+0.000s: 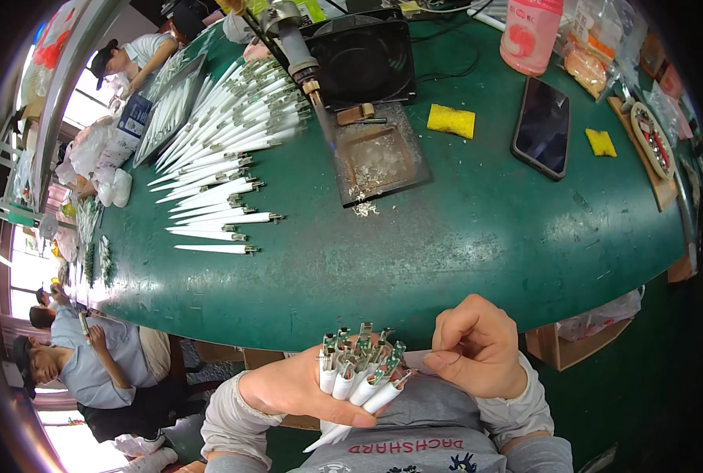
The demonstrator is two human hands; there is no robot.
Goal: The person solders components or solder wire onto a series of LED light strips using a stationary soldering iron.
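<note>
My left hand, near the table's front edge, is wrapped round a bundle of white pen-shaped sticks. Small green circuit boards and metal ends stick out of their tops, and their tapered ends point down past my fingers. Just right of the bundle, my right hand is closed in a pinch, thumb against the curled fingers. Whatever it may hold is too small or hidden to make out. Many more such white sticks lie fanned out on the table's left, with a looser row nearer me.
A soldering iron points down beside a dark square tray with solder crumbs; a black fan stands behind. Yellow sponges, a phone and a pink bottle are to the right. Two people sit left.
</note>
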